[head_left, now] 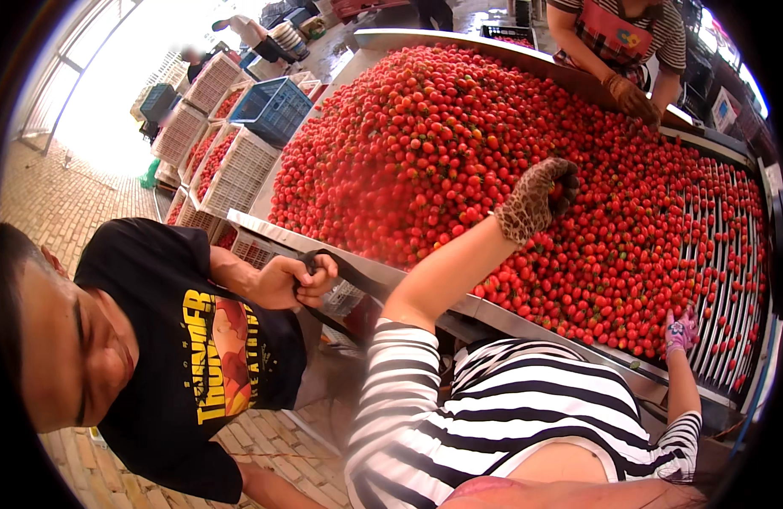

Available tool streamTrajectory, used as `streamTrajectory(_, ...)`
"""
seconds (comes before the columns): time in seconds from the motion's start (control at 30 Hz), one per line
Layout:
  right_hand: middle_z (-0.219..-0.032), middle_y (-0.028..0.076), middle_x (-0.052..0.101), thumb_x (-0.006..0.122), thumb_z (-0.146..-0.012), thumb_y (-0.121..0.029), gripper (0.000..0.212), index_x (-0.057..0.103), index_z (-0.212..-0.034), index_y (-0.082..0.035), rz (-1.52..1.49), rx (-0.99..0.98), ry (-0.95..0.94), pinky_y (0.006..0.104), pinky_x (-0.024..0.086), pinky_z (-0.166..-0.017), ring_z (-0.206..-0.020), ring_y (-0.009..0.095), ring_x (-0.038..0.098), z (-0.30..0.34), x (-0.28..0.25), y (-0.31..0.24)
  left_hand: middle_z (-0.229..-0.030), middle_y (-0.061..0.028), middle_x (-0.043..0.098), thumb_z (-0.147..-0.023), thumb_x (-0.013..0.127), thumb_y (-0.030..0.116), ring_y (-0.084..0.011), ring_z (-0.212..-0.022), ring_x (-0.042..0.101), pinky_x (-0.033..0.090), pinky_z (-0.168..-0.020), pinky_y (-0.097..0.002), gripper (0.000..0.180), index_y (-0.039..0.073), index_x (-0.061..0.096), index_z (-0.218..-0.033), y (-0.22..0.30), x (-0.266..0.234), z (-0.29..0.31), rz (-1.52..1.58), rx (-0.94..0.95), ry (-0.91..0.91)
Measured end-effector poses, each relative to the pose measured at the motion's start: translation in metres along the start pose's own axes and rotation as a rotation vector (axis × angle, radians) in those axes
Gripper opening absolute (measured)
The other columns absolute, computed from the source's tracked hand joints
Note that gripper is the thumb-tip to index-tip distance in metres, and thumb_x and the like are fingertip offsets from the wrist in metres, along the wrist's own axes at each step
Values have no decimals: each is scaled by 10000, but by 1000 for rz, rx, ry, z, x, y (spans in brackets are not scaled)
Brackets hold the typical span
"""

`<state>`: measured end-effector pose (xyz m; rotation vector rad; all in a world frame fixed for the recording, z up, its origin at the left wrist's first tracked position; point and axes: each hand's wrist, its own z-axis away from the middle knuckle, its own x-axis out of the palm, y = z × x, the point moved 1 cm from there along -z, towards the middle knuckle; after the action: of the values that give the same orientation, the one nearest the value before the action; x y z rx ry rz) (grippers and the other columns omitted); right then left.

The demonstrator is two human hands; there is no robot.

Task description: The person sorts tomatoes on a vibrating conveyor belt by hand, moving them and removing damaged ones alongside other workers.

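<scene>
A big heap of red cherry tomatoes [425, 127] lies on a metal-sided sorting table [357, 267]. Over the heap's middle, my left hand [540, 199] wears a brown leopard-print glove, its fingers curled closed. Some red shows inside the curl, but I cannot make out what it holds. My right hand [681, 332], in a pink and purple glove, rests lower right, where the tomatoes meet the metal slats [718, 331]. Its fingers stretch out over the tomatoes, touching some at the near edge. Tomatoes are spread thinly across the slats.
A co-worker in a black T-shirt [175, 297] stands close at left, one hand [298, 280] gripping a black strap. Across the table, another person's gloved hands [633, 100] touch the far edge. Stacked white crates [239, 174] and a blue crate [273, 110] stand beyond the left end.
</scene>
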<state>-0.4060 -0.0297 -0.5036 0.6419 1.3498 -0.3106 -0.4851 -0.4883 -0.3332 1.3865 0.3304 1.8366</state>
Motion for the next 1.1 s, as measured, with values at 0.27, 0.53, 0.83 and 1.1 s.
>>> streamTrajectory(0.27, -1377, 235, 386, 552, -783, -546, 753, 335, -1418, -206, -211, -118, -81, 486, 316, -1030, -1246, 389, 413, 27, 20, -66, -707, -33, 617, -831, 623, 206, -130, -565, 569, 460, -479, -259, 114, 95, 610, -855, 140, 44, 20, -612, 201, 11)
streamTrajectory(0.53, -1248, 253, 502, 621, -739, -545, 835, 316, -1427, -182, -641, -140, -300, 416, 402, -978, -1155, 386, 495, 101, 15, -159, -748, -35, 617, -842, 636, 208, -103, -571, 570, 479, -488, -227, 149, 76, 615, -909, 219, -33, 89, -872, 228, 214)
streamTrajectory(0.83, -1259, 215, 532, 619, -791, -486, 750, 413, -1342, -20, -608, -920, -639, 366, 397, -999, -1189, 301, 507, 102, -49, -192, -731, -52, 617, -846, 618, 193, -118, -522, 555, 433, -417, -221, 173, 41, 603, -928, 225, -122, 81, -975, 116, 218)
streamTrajectory(1.1, -985, 173, 663, 594, -824, -396, 516, 566, -1177, -20, -606, -564, -388, 390, 501, -828, -956, 313, 631, 105, -220, -25, -770, -37, 621, -858, 600, 201, -111, -569, 561, 433, -441, -213, 188, 53, 606, -974, 182, -147, 64, -775, -53, 42)
